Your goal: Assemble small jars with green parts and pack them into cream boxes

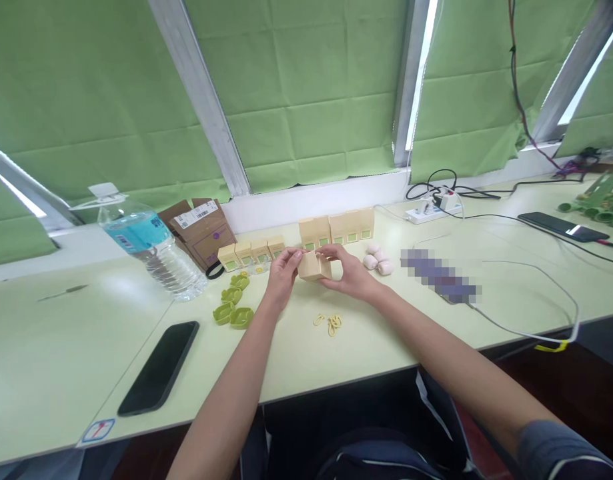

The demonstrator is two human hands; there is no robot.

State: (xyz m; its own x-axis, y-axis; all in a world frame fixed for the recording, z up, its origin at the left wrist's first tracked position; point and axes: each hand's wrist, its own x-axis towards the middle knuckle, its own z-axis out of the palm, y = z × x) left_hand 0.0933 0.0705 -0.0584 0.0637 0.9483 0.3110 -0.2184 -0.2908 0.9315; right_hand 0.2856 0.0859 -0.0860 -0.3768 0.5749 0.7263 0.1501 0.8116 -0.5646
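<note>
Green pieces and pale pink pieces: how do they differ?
Green pieces look hollow with raised rims; pink pieces look rounded. Green pieces lie left of the box, pink pieces right. Green pieces string out loosely; pink pieces cluster together. Both lie on the table.

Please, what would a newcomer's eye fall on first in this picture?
Probably the small cardboard box near the middle, held between the left hand and the right hand. Next might come the large water bottle on the left part of the table, and the green fabric blinds hanging behind it.
</note>
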